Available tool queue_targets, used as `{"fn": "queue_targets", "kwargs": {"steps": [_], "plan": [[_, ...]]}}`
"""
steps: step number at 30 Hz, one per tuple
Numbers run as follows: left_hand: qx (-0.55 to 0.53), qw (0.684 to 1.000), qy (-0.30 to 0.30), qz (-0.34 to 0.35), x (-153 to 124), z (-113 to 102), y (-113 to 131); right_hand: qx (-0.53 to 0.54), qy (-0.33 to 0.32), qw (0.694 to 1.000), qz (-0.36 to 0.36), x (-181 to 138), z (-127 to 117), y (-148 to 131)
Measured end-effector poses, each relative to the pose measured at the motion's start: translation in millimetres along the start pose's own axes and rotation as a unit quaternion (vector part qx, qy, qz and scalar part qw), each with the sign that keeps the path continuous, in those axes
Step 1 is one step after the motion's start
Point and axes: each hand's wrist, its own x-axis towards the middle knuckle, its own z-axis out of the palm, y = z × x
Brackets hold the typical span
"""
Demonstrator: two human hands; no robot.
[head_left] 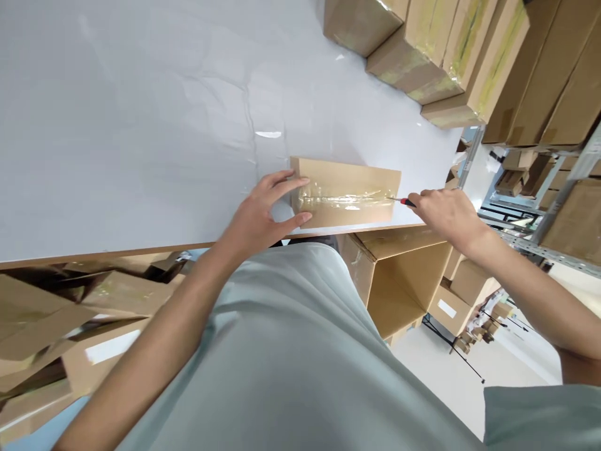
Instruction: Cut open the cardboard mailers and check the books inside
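Left hand [263,213] splayed on taped carton [347,185], right hand [444,210] fisted round a red-handled blade [404,202]. Stacked cartons [422,50] crowd the tabletop [141,125].

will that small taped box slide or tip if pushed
The box probably slides: it lies flat and low on the smooth table, so tipping seems unlikely. Likely stiff: the left hand grips its end without denting it.

Left hand [263,216]: fingers spread, thumb apart; forearm stretched forward
Right hand [444,210]: fingers curled in fist; forearm angled in from right
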Motion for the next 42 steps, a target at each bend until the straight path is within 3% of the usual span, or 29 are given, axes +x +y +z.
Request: {"fn": "queue_targets", "kwargs": {"steps": [6,9,11,14,16,17,20,23,25,29,32,35,39,42], "plan": [[-0.033,0.998,0.044,0.012,-1,1,-14,0.030,0.000,0.992,0.126,-10,66,69],[-0.081,0.995,0.049,0.013,-7,-7,-20,0.182,0.071,0.966,0.167,-15,98,78],[-0.112,0.992,0.051,-0.007,-12,-13,-21,0.357,0.130,0.908,0.175,-8,115,59],[-0.131,0.989,0.052,-0.055,-19,-22,-22,0.631,0.165,0.738,0.172,18,130,4],[-0.116,0.989,0.055,-0.072,-24,-28,-27,0.739,0.158,0.631,0.175,38,131,-38],[-0.101,0.990,0.059,-0.075,-26,-31,-30,0.771,0.152,0.593,0.176,46,129,-57],[-0.054,0.992,0.080,-0.079,-37,-43,-43,0.813,0.164,0.527,0.182,54,116,-101],[-0.027,0.990,0.098,-0.095,-46,-49,-56,0.823,0.214,0.491,0.190,43,99,-123],[-0.022,0.988,0.101,-0.113,-45,-45,-64,0.809,0.244,0.497,0.198,32,89,-129],[-0.038,0.989,0.067,-0.123,-20,-14,-73,0.698,0.346,0.582,0.234,16,77,-128],[0.013,0.995,0.057,-0.082,2,3,-61,0.614,0.405,0.628,0.254,12,73,-126],[0.103,0.991,0.086,0.000,6,-7,-26,0.558,0.426,0.665,0.257,12,69,-131],[0.188,0.978,0.044,0.077,-2,-40,26,0.517,0.427,0.696,0.256,10,60,-144],[0.228,0.969,0.028,0.089,-3,-53,41,0.509,0.424,0.704,0.254,10,52,-152]]}}
